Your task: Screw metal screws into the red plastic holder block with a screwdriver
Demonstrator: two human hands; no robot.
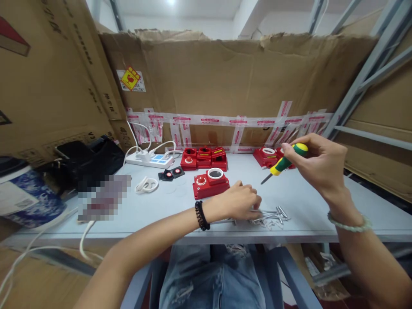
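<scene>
My right hand is raised above the table's right side, gripping a green and yellow screwdriver by its handle. The screwdriver's blade points down and to the left. Lower down, my left hand dips its curled fingers into a small pile of metal screws; what is between the fingertips is hidden. Just behind that hand, a red housing sits on the table with a white ring on its top right and a round red part on its left.
More red housings stand at the back, with others behind the screwdriver. Leftward are a white power strip, a coiled white cable, black square pieces, a black bag and a blue-white cup. Cardboard walls the back.
</scene>
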